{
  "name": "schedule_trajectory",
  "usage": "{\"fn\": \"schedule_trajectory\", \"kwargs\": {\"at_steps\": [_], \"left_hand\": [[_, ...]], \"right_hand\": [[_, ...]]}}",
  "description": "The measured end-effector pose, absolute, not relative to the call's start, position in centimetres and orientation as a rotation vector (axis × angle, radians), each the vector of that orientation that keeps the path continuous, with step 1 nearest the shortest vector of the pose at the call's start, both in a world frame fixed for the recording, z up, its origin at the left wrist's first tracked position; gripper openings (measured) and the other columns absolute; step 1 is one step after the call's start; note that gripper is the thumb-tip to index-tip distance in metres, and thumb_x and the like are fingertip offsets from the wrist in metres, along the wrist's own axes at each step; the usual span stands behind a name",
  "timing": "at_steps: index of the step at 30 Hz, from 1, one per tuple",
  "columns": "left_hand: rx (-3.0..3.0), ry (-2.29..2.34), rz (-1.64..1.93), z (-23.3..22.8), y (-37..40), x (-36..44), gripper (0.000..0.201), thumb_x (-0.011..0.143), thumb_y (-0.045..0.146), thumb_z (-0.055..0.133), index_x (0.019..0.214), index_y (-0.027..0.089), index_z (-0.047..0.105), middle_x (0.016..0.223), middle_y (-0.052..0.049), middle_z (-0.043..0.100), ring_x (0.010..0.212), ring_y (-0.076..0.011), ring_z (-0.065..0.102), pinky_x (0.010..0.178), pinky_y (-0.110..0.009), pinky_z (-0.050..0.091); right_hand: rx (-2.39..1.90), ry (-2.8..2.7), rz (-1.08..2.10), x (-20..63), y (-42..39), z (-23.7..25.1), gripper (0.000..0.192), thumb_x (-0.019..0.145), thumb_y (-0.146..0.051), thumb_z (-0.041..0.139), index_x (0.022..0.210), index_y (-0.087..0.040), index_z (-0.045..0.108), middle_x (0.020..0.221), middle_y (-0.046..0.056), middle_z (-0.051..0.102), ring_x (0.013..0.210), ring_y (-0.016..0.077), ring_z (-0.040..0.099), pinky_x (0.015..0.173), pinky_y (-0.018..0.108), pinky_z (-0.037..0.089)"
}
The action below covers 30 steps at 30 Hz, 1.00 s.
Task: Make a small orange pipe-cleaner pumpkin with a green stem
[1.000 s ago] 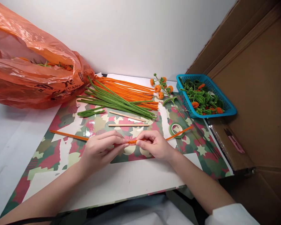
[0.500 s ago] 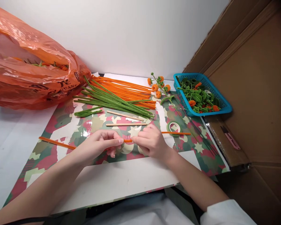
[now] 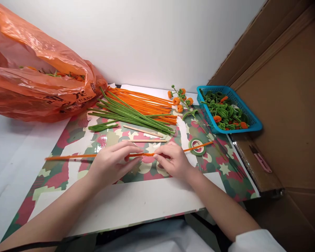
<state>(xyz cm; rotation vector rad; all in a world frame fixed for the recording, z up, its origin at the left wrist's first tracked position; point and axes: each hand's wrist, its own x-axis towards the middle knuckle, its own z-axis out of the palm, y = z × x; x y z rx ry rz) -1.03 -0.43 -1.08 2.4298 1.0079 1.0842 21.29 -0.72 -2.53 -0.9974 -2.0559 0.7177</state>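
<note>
An orange pipe cleaner [image 3: 70, 157] runs sideways between my hands, its two ends sticking out far left and right. My left hand [image 3: 111, 161] has thumb and fingers loosely closed around it. Just right of this, my right hand [image 3: 174, 161] pinches the same pipe cleaner between thumb and fingertips. The short stretch between the hands looks slightly bent. Beyond my fingers lie two thin wooden sticks [image 3: 143, 131], one partly covered by my left hand. A roll of green tape [image 3: 204, 149] lies right of my right hand, under the pipe cleaner's end.
Green pipe cleaners [image 3: 131, 113] lie across a bundle of orange pipe cleaners [image 3: 144, 99]. A finished orange flower stem [image 3: 185, 101] lies beside a blue basket [image 3: 256, 125] of green and orange pieces. An orange plastic bag [image 3: 42, 87] stands left; a pink cutter [image 3: 262, 162] lies right.
My left hand has turned palm-down, its fingers now over the pipe cleaner. Both protruding ends have risen, and the stretch between my hands is longer. The view has shifted slightly.
</note>
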Motion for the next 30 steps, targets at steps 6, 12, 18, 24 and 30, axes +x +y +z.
{"fn": "schedule_trajectory", "kwargs": {"at_steps": [6,12,18,24,30], "left_hand": [[2.853,0.841,1.267,-1.31,-0.65,-1.36,0.015,0.09,0.011,0.059,0.098,0.022,0.065,0.079,-0.001,0.073,0.061,-0.0113,0.066,0.057,-0.023,0.051],[2.913,0.86,1.28,-1.58,-0.63,-1.45,0.02,0.09,0.01,0.058,0.104,0.022,0.064,0.078,-0.001,0.072,0.06,-0.0116,0.065,0.056,-0.024,0.05],[2.914,0.892,1.241,-1.84,-0.45,-1.48,0.019,0.09,0.008,0.055,0.102,0.021,0.064,0.08,-0.002,0.072,0.065,-0.0129,0.066,0.058,-0.023,0.05],[2.94,0.923,1.194,-1.76,-0.4,-1.4,0.018,0.091,0.011,0.054,0.101,0.022,0.064,0.081,-0.002,0.073,0.066,-0.0132,0.067,0.058,-0.023,0.049],[3.024,0.925,1.153,-1.5,-0.33,-1.29,0.021,0.092,0.011,0.049,0.101,0.022,0.064,0.081,-0.002,0.075,0.063,-0.0141,0.066,0.055,-0.026,0.043]], "right_hand": [[-1.073,-1.865,1.126,21.26,-0.9,-2.16,0.02,0.088,-0.029,0.056,0.075,-0.018,0.065,0.057,-0.003,0.051,0.051,0.0097,0.042,0.055,0.024,0.036],[-1.062,-1.847,1.218,21.1,-1.05,-1.78,0.02,0.087,-0.028,0.056,0.075,-0.017,0.067,0.056,-0.004,0.049,0.05,0.0088,0.039,0.051,0.023,0.032],[-1.057,-1.987,0.987,20.97,-1.23,-1.93,0.02,0.089,-0.026,0.055,0.079,-0.017,0.07,0.059,-0.002,0.059,0.054,0.0101,0.043,0.061,0.024,0.038],[-1.017,-2.036,0.879,20.93,-1.23,-2.33,0.019,0.091,-0.023,0.053,0.088,-0.019,0.071,0.065,-0.001,0.067,0.055,0.0108,0.049,0.068,0.026,0.041],[-0.995,-1.996,0.909,20.65,-1.27,-2.23,0.019,0.088,-0.021,0.054,0.083,-0.017,0.072,0.057,-0.002,0.061,0.05,0.0102,0.045,0.058,0.025,0.039]]}}
